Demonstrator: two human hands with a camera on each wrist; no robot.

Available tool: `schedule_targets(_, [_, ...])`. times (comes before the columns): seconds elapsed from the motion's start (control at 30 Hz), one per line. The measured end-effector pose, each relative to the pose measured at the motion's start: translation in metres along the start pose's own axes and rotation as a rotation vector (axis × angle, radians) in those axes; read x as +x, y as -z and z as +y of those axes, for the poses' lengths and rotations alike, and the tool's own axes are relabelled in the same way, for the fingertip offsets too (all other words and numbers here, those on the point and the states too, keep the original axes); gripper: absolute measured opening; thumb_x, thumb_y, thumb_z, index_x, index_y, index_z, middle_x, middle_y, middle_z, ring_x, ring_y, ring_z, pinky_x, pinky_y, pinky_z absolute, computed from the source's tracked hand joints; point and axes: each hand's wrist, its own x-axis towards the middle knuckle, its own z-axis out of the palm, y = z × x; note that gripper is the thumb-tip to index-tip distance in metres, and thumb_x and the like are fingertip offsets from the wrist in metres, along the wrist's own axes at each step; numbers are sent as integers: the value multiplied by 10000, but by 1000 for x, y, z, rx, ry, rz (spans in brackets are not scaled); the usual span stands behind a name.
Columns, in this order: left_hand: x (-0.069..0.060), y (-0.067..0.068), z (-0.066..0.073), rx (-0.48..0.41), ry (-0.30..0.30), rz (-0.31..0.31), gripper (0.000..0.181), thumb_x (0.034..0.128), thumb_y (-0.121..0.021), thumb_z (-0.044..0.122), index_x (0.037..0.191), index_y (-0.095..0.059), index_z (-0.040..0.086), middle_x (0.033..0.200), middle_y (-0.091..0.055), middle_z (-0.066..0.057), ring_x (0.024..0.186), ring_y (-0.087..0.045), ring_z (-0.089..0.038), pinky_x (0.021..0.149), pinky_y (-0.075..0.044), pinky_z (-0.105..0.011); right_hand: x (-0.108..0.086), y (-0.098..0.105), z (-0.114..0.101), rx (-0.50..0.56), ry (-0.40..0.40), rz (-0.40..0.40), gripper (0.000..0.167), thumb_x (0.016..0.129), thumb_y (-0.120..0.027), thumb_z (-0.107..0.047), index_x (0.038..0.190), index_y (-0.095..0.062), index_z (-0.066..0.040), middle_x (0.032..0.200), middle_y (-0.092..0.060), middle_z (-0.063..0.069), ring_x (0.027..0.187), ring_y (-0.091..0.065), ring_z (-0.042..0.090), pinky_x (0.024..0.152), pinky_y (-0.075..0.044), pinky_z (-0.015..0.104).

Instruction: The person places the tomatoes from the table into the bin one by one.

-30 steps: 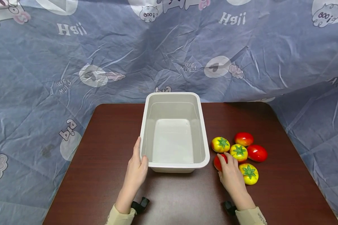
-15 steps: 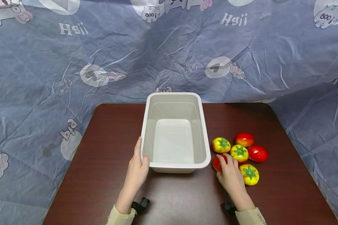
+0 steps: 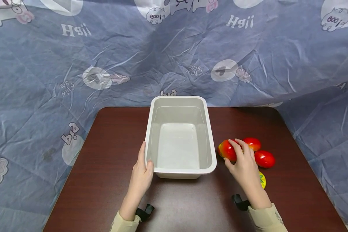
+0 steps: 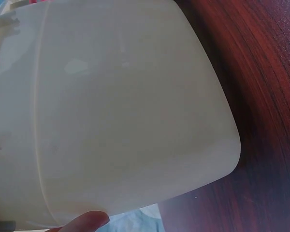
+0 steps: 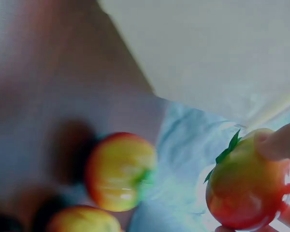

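Red tomato, right of bin: glossy, probably light, stiff, slippery; best held round sides. Right hand: holds tomato. Left hand: grips bin's near-left rim.

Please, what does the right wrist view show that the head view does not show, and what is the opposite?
Only the right wrist view shows the green leaves on the held tomato. Only the head view shows the left hand and the inside of the box. Both show the held tomato, part of the right hand, the outside of the box, the table and the cloth.
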Motion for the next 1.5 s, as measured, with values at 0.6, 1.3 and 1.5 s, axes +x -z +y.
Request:
schedule_targets(0.6, [0, -1, 0, 0, -9, 15, 683, 929, -446, 109, 1569, -256, 253, 1477, -487, -172, 1186, -601, -358, 931, -481, -554, 40, 23, -41, 148, 140, 114, 686, 709, -799, -38, 1352, -565, -89, 1386, -507, 158, 1206, -482, 387, 919, -485, 544])
schedule_targets(1.3, [-1, -2, -2, 10, -22, 19, 686, 930, -444, 117, 1571, -247, 260, 1469, -493, -182, 1161, -615, -366, 897, -499, -555, 38, -3, -70, 221, 323, -5, 713, 719, -841, -89, 1370, -551, -97, 1370, -509, 176, 1210, -506, 370, 896, -538, 506])
schedule_targets(1.5, [-1, -2, -1, 18, -29, 21, 682, 929, -442, 121, 1572, -247, 239, 1468, -491, -190, 1164, -613, -374, 894, -498, -560, 38, -4, -71, 192, 323, -14, 714, 722, -842, -96, 1369, -541, -89, 1384, -495, 187, 1210, -505, 390, 886, -538, 521])
